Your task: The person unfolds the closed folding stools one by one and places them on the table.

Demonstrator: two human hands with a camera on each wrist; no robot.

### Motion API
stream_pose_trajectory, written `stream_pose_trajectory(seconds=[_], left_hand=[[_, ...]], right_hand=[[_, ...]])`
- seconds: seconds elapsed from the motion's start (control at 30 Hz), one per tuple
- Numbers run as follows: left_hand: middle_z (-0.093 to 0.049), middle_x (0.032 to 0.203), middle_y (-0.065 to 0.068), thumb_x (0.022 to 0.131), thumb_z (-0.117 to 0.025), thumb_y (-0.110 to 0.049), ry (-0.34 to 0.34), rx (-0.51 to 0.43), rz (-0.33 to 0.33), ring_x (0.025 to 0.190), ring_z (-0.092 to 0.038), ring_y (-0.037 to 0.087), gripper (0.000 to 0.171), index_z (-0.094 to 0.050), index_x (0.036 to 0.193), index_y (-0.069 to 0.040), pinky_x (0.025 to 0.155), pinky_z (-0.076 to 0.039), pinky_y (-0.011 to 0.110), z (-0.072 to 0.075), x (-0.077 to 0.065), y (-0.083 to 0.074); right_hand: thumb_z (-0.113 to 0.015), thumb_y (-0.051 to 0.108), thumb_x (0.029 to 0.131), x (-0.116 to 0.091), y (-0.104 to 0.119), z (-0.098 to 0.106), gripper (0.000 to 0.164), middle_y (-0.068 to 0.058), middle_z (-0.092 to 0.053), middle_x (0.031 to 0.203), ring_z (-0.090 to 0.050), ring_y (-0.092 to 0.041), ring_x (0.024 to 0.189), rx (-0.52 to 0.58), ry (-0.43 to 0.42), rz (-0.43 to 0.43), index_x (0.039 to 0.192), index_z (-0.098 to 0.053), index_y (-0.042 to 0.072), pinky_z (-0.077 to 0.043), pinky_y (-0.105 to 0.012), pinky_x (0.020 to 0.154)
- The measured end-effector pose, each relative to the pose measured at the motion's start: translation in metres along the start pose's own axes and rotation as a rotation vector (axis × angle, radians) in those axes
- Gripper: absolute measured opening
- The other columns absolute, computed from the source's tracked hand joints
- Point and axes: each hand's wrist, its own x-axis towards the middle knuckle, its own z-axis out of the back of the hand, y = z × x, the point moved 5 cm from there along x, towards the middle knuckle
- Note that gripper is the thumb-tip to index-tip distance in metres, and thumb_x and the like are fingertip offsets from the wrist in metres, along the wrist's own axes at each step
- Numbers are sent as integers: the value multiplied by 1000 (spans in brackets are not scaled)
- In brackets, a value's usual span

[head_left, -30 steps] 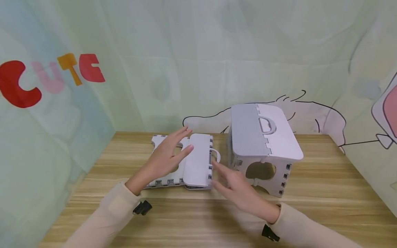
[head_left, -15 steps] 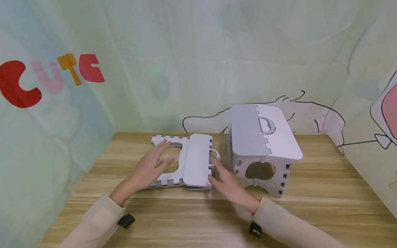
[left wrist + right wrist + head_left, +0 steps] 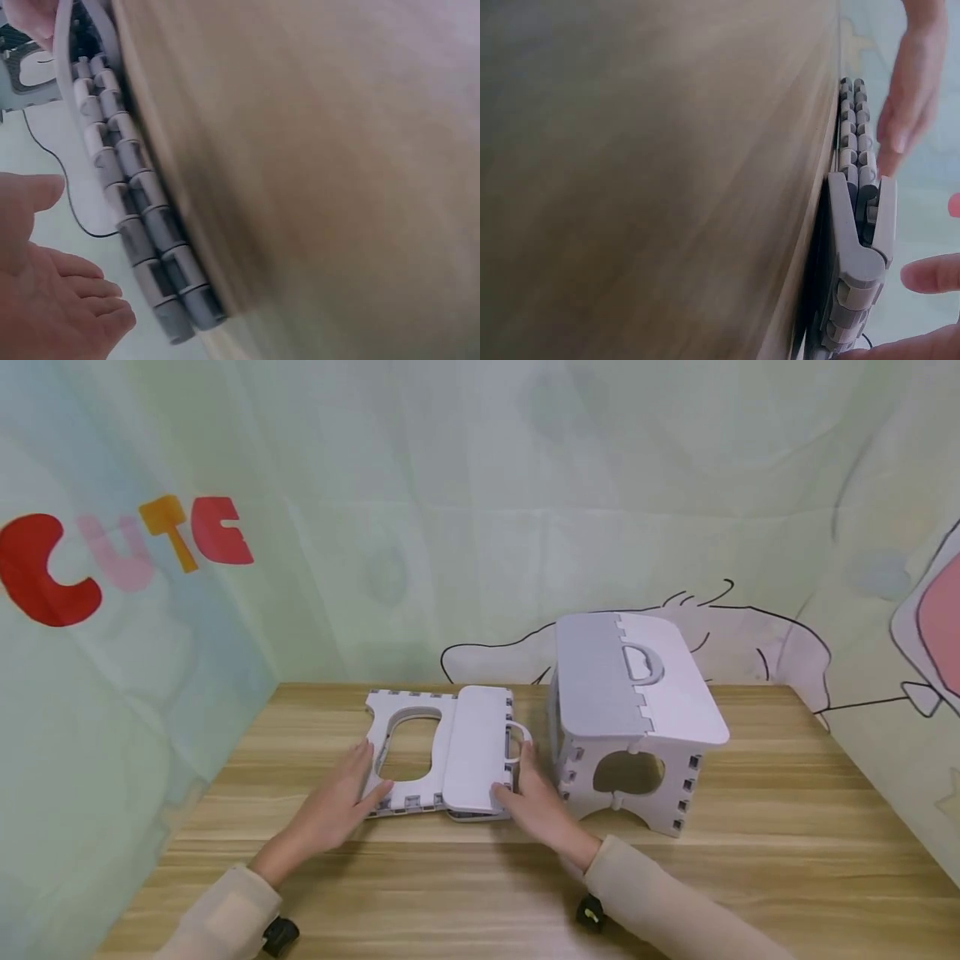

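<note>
A white-and-grey folding step stool (image 3: 476,747) lies folded flat on the table, its oval leg opening to the left and its small carry handle (image 3: 528,737) on the right side. My left hand (image 3: 332,807) is at its left end, thumb near the front corner and fingers extended. My right hand (image 3: 542,808) is at the right side by the handle, thumb near the front right corner. In the left wrist view the left palm faces the hinged edge (image 3: 142,210) with a gap. In the right wrist view the thumb (image 3: 934,274) is apart from the stool; the fingertips are partly hidden.
A second stool (image 3: 603,681) of the same kind stands unfolded close to the right hand. The wood-grain table (image 3: 465,893) meets a printed cloth backdrop (image 3: 420,527) along its back edge, and cloth also hangs at both sides.
My left hand has come down from above the flat stool to its left end. My right hand has moved slightly left, close against the handle side. Both stools stay in place.
</note>
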Motion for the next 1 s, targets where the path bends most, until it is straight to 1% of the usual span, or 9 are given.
stream_pose_trajectory(seconds=[0.13, 0.3, 0.47, 0.67, 0.77, 0.87, 0.97, 1.0], left_hand=[[-19, 155, 36, 107, -48, -32, 27, 1, -3, 144, -17, 50, 70, -24, 146, 21, 115, -20, 61, -8, 1, 4], [-19, 154, 38, 107, -46, -29, 59, 43, -6, 143, -17, 52, 66, -26, 146, 20, 115, -22, 60, -11, -1, 3], [-20, 152, 39, 107, -46, -28, 64, 61, -26, 142, -19, 53, 65, -27, 144, 22, 114, -22, 61, -11, -3, 2], [-18, 154, 38, 108, -43, -27, 87, 72, -38, 143, -18, 50, 64, -25, 145, 22, 116, -19, 59, -14, -4, 5], [-18, 154, 38, 108, -44, -26, 84, 73, -44, 144, -18, 49, 63, -24, 145, 22, 116, -19, 59, -14, -5, 6], [-18, 154, 37, 108, -44, -26, 75, 72, -56, 144, -18, 49, 63, -25, 145, 22, 116, -20, 59, -15, -6, 6], [-20, 154, 38, 108, -45, -24, 58, 65, -75, 143, -20, 50, 62, -26, 144, 22, 115, -21, 60, -15, -6, 7], [-20, 153, 38, 108, -46, -23, 53, 65, -79, 143, -20, 50, 62, -26, 144, 23, 115, -21, 61, -15, -6, 7]], right_hand=[[-60, 25, 98, 3, -4, 0, 90, -27, 4, 161, -4, -36, 149, 28, -7, -53, 154, 2, -10, -8, -48, 121], [-62, 24, 95, 8, -8, -1, 95, -28, 4, 160, -6, -37, 149, 94, -22, -98, 153, 4, -12, -10, -48, 121], [-62, 21, 93, 13, -10, -4, 94, -30, 2, 160, -6, -38, 148, 120, -46, -102, 152, 2, -14, -9, -47, 121], [-63, 18, 91, 15, -10, -7, 93, -29, -1, 161, -6, -37, 149, 163, -94, -130, 153, -1, -12, -8, -46, 121], [-64, 17, 89, 15, -8, -8, 93, -30, -3, 160, -7, -38, 149, 195, -118, -124, 153, -3, -13, -9, -47, 121], [-64, 17, 88, 15, -7, -9, 93, -31, -6, 160, -12, -38, 148, 210, -143, -113, 153, -5, -14, -14, -47, 120], [-63, 16, 88, 16, -6, -9, 91, -34, -15, 158, -24, -37, 145, 231, -166, -91, 152, -7, -16, -23, -48, 119], [-63, 16, 88, 16, -5, -9, 90, -36, -23, 154, -31, -38, 141, 238, -169, -89, 151, -7, -16, -28, -47, 117]])
